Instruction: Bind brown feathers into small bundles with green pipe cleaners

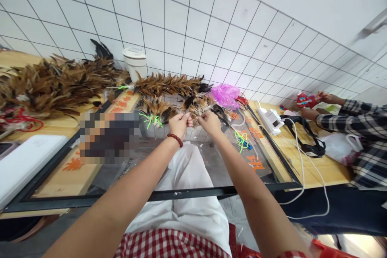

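Note:
My left hand (179, 124), with a red bead bracelet at the wrist, is closed in a pinch at the near edge of a brown feather bundle (199, 105). Just to its right, my right hand (209, 122) is pinched too, the fingertips of both close together. What lies between the fingers is too small to make out. Bright green string (151, 120) lies left of my hands by another clump of brown feathers (159, 109). Behind them stretches a long brown feather strand (169, 84) with black feathers at its right end.
A black-framed glass panel (196, 192) lies under my hands. At left are a large feather pile (57, 84) and a white box (33, 165). Behind stand a white cup (135, 63) and pink plastic (225, 94). Right are a power strip (270, 119), cables and a person's arms.

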`<state>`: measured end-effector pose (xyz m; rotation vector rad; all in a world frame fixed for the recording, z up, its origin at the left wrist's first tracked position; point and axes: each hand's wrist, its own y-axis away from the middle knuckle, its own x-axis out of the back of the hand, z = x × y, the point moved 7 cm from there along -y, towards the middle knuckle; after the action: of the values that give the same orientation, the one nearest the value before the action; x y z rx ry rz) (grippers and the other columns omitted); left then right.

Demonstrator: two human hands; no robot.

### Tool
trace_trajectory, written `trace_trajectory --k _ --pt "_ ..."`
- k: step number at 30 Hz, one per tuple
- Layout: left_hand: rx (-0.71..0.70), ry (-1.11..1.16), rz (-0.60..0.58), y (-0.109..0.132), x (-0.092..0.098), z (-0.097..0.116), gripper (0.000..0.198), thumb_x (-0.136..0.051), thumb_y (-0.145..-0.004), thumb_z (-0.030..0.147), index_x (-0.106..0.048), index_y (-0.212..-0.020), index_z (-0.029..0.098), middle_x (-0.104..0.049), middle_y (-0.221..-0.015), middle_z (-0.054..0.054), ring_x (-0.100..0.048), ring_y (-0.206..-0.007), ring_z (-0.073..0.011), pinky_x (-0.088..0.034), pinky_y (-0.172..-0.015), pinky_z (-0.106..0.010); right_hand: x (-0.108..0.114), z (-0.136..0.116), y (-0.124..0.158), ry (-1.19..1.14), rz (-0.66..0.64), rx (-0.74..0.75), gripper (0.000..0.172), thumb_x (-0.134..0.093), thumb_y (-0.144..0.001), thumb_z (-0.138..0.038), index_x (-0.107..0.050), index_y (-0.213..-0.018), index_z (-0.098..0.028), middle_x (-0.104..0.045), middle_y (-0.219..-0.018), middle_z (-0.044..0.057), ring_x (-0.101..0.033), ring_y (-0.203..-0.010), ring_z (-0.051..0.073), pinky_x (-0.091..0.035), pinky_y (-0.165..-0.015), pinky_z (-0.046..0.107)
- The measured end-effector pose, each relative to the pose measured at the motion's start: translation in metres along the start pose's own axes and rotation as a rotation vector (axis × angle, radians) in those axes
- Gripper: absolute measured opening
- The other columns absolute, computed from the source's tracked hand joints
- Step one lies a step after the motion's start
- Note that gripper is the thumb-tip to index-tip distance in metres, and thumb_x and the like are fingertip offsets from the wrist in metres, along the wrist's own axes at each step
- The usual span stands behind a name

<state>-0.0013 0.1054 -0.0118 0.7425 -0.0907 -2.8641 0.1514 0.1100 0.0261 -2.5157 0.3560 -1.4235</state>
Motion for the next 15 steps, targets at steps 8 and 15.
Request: trace_trajectory --k 8,15 --pt "0.012 0.034 -0.005 -0.002 0.003 -0.003 0.028 -0.077 -0.064 0.032 -0.058 -0.063 0.011 -0.06 -0.055 0.0 -0.052 -0.043 -0.006 -0.043 -0.045 -0.019 0.003 0.05 -0.006 -0.313 -0.047 -0.132 0.018 -0.07 -0.059 -0.022 -0.057 -0.047 -0.021 -0.055 -0.05 0.001 -0.055 -0.063 0.018 -0.039 -0.063 0.028" --pt "0.025 0.016 -0.024 0.002 -0.001 -0.004 0.025 -0.075 -0.067 0.029 -0.058 -0.064 0.011 -0.06 -0.056 0.0 -0.053 -0.045 -0.0063 -0.043 -0.046 -0.02 0.009 0.081 0.009 -0.658 0.047 -0.201 0.036 -0.054 -0.071 -0.051 -0.06 -0.082 -0.018 -0.06 -0.066 -0.001 -0.041 -0.049 0.009 -0.034 -0.049 0.023"
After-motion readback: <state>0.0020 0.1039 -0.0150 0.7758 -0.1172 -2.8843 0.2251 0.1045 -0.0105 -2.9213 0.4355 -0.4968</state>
